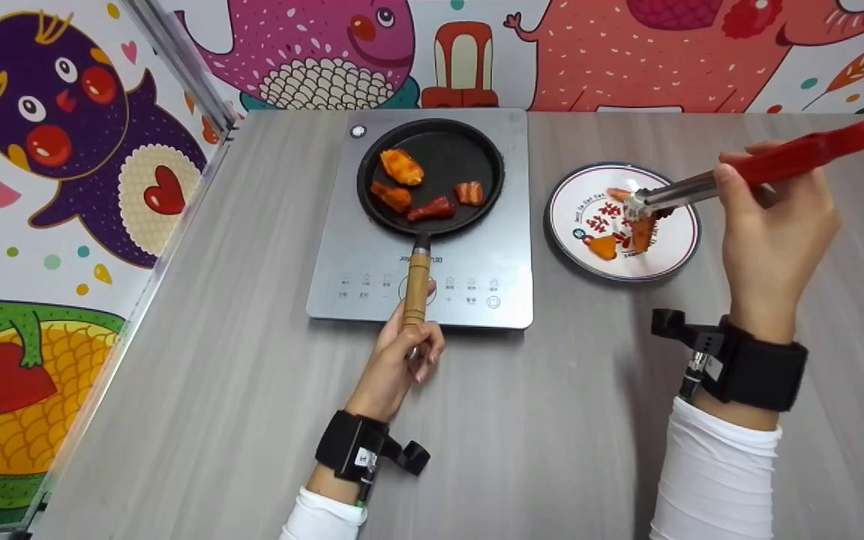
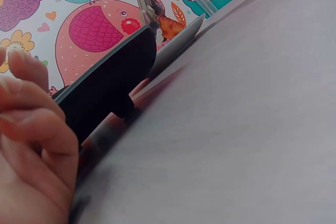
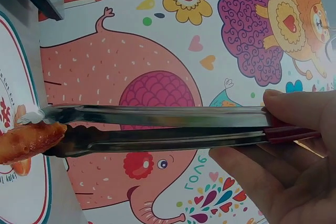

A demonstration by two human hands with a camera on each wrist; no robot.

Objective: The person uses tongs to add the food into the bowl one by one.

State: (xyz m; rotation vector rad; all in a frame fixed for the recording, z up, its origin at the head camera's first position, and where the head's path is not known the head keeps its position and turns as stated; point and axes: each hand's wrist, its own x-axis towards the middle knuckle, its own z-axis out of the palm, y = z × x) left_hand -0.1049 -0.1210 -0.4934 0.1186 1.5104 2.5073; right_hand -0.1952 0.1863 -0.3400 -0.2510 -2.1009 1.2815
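Observation:
My left hand [image 1: 404, 349] grips the wooden handle [image 1: 417, 289] of a black frying pan [image 1: 458, 154]. Several glazed pieces of meat lie in the pan, among them an orange piece [image 1: 402, 166], a dark red piece [image 1: 432, 208] and a small striped piece [image 1: 469, 193]. Over at the right, my right hand [image 1: 781, 217] holds metal tongs [image 1: 683, 191] by their red handles. The tongs' tips are at a glazed orange piece of meat [image 3: 31, 142] over the white plate [image 1: 688, 236]. Another orange piece [image 1: 603, 247] lies on that plate.
Under the pan is a silver induction cooker [image 1: 342, 262] with touch controls along its front. The plate stands to its right on the grey wood-grain table [image 1: 537, 435]. Cartoon-printed panels [image 1: 649, 52] border the table at the back and left.

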